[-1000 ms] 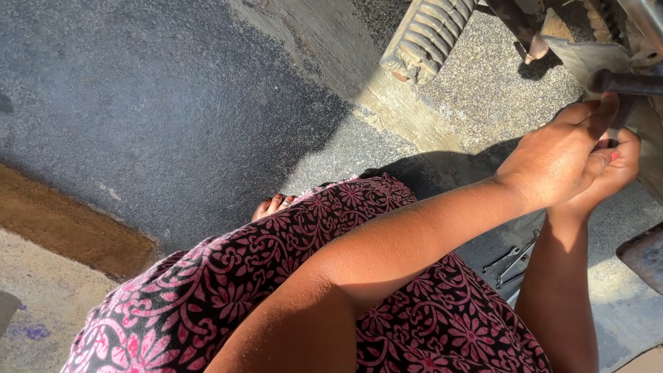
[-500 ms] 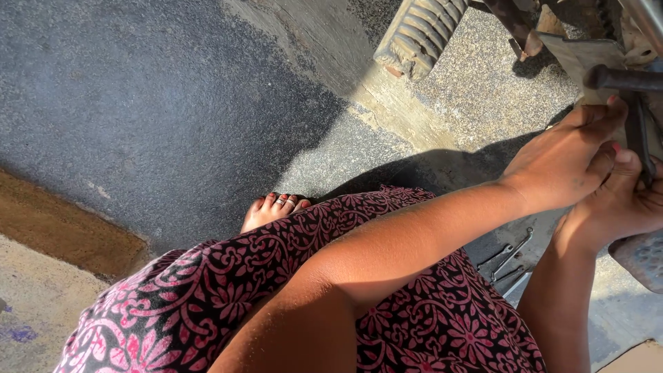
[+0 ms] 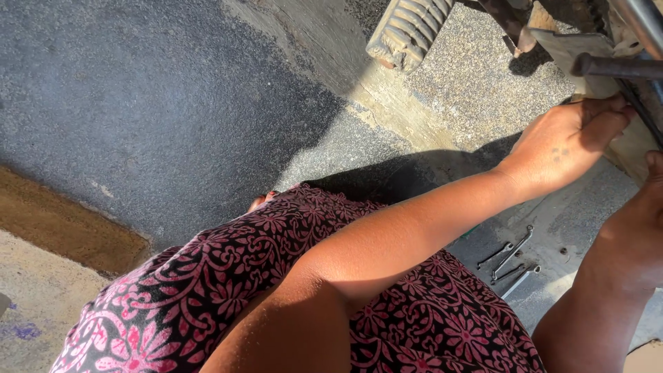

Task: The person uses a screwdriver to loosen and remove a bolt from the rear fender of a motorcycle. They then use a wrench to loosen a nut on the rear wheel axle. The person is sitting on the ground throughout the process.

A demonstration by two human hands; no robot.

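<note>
Left hand reaches out to the upper right, fingers curled loosely and pressed against a flat board just under a dark metal bar. Whether it actually grips anything, can't tell; fingertips are in shadow against the board edge.

Right hand is at the right frame edge, mostly cut off. Thumb points up toward a thin dark rod that runs diagonally down from the bar. How far it's open can't be made out.

No containers in view. A few slim wrenches lie loose on the concrete floor between the two forearms, just beside the patterned skirt.

A ribbed rubber pedal sits top centre, well apart from both hands. Toes peek out at the skirt's hem. To the left, dark asphalt is open, bounded lower left by a brown kerb strip.
</note>
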